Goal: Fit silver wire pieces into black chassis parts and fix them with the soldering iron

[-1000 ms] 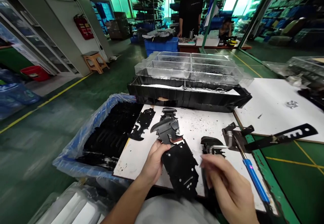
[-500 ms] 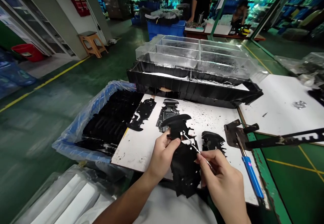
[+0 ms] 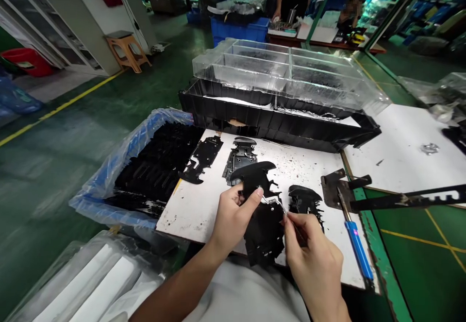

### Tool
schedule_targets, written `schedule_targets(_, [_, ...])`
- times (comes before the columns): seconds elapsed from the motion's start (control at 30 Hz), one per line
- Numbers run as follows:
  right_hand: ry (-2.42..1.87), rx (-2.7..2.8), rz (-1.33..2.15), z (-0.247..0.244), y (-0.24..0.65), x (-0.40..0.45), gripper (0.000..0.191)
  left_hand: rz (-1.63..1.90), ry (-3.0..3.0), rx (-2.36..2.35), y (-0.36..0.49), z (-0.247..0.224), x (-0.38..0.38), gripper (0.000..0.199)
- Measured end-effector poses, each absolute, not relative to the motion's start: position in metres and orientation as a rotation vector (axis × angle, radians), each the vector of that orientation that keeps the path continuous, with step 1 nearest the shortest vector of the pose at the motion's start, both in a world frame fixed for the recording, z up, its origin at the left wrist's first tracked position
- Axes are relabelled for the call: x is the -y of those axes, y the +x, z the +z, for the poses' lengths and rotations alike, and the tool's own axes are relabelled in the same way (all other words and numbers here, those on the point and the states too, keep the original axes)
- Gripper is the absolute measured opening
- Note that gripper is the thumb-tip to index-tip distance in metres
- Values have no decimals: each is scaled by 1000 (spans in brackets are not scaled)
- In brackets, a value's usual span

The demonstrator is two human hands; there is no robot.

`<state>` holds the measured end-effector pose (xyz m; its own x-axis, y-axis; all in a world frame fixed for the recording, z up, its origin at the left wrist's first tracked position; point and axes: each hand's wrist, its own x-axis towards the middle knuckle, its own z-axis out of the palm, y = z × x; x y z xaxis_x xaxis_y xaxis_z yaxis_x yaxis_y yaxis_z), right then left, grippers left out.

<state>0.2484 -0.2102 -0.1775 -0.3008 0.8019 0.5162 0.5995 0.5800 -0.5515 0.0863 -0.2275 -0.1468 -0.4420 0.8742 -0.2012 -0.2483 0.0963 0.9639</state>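
Note:
My left hand [image 3: 233, 217] grips a flat black plastic chassis plate [image 3: 264, 237] by its side, below the wide curved end. Its thumb lies on the plate's upper face, over the tip of a thin bent metal rod [image 3: 274, 201]. The rod's other end is pinched between the thumb and fingers of my right hand [image 3: 315, 259]. It lies across the plate, near its narrow part; whether it sits in a groove cannot be made out. Similar black plates lie around: one at the left [image 3: 204, 158], one behind [image 3: 240, 159], one at the right [image 3: 305, 200].
A blue-handled soldering iron [image 3: 358, 249] leans on a metal bracket [image 3: 333, 191] at the white board's right edge. Black parts fill a blue-lined bin [image 3: 85, 181] at left. A black tray [image 3: 291, 132] and clear divided trays [image 3: 255, 62] stand behind. A person stands farther back.
The rod's bent end has come down against the plate, and my left thumb now covers its tip. My right hand has shifted slightly up and left. The view has moved a little.

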Motion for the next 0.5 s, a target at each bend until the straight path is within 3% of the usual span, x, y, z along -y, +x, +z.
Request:
schedule_targets(0.33, [-1329,1819,881,-158,247,207,24,1572,567,-1288,82,-158,226,25])
schedule_targets(0.5, [-1354,1784,921,-156,247,208,27,1582,572,-1311,83,-161,227,25])
